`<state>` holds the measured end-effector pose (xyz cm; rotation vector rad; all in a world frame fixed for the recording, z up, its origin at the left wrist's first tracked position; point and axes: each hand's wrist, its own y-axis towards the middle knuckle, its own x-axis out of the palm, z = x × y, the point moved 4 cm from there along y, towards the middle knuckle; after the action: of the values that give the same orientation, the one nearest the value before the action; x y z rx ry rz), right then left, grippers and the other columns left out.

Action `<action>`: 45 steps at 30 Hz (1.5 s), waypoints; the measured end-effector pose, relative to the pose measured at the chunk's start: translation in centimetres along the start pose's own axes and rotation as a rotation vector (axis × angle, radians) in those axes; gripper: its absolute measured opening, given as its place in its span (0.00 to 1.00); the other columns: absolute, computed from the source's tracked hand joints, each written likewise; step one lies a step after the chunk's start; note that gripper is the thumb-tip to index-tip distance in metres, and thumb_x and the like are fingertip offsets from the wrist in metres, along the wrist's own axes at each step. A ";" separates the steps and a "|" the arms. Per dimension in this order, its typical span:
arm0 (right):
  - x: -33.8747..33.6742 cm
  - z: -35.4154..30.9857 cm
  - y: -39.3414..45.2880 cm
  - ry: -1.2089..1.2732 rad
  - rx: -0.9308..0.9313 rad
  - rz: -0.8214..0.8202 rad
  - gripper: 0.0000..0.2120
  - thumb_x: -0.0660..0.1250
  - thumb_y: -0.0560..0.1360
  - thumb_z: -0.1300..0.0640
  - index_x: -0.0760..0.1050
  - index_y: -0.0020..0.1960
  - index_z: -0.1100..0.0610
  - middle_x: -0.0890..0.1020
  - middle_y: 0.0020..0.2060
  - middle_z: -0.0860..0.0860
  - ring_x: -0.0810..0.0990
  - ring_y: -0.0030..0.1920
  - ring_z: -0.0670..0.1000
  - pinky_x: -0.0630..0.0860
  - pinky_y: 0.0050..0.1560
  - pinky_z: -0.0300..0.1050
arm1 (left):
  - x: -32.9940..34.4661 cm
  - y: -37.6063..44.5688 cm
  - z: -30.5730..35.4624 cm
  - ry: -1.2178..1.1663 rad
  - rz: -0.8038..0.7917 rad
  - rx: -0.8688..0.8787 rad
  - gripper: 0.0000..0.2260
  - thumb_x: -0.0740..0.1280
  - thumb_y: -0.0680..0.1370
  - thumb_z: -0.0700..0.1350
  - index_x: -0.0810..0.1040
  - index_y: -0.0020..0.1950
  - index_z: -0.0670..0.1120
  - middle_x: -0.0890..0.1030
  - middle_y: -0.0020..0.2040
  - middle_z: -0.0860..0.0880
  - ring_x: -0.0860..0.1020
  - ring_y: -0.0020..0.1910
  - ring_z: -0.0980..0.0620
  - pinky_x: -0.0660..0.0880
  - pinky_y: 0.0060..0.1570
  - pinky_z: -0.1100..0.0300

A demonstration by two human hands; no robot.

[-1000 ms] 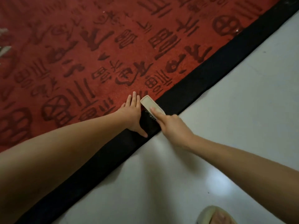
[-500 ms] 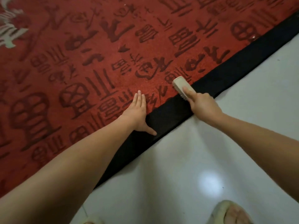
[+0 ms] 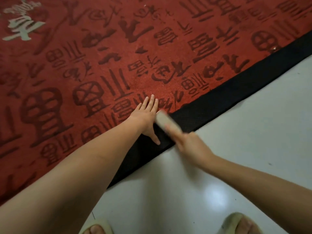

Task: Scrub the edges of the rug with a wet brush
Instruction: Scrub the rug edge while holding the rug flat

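Since half a second ago the brush point(image 3: 166, 121) has slid back along the black border point(image 3: 236, 98) to just beside the left thumb. Fingers of the right hand point(image 3: 190, 146) curl around the motion-blurred brush, gripping it; the left hand point(image 3: 146, 118) lies flat, fingers straight and together, pressing the red rug point(image 3: 101, 56) beside the pale floor point(image 3: 236, 149). Good scrubbing likely needs short, firm strokes kept on the border, with the flat hand pinning the rug.

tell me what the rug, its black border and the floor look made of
Rug: short-pile textile, grainy matte red. Black border: woven fabric binding, probably; dull, no shine. Floor: hard, glossy, likely tile; it mirrors a light spot.
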<state>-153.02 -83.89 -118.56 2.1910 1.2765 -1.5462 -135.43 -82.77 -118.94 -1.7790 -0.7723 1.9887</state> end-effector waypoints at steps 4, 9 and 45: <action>-4.1 5.2 2.4 -0.172 0.025 0.001 0.27 0.58 0.80 0.55 0.55 0.74 0.36 0.82 0.49 0.65 0.81 0.47 0.65 0.77 0.48 0.56 | -0.1 -0.3 -0.2 -0.005 -0.015 -0.001 0.69 0.77 0.59 0.68 0.30 0.77 0.43 0.29 0.77 0.44 0.33 0.77 0.45 0.41 0.76 0.51; -4.3 5.7 2.7 -0.015 0.186 0.188 0.23 0.57 0.81 0.54 0.61 0.74 0.40 0.81 0.49 0.68 0.79 0.48 0.68 0.73 0.50 0.56 | -0.8 -0.1 0.9 0.097 -0.073 -0.060 0.70 0.77 0.59 0.68 0.29 0.76 0.39 0.30 0.77 0.41 0.35 0.77 0.40 0.46 0.77 0.46; -7.7 11.9 0.0 -0.080 0.019 0.047 0.22 0.55 0.82 0.48 0.56 0.74 0.37 0.81 0.48 0.64 0.79 0.47 0.63 0.71 0.48 0.49 | -6.5 4.5 7.8 -0.156 -0.114 -0.098 0.63 0.76 0.65 0.64 0.31 0.78 0.46 0.31 0.78 0.43 0.37 0.76 0.34 0.50 0.74 0.35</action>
<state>-161.96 -94.82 -117.39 2.1320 1.1831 -1.6171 -141.78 -91.45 -116.10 -1.6060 -1.0131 2.0641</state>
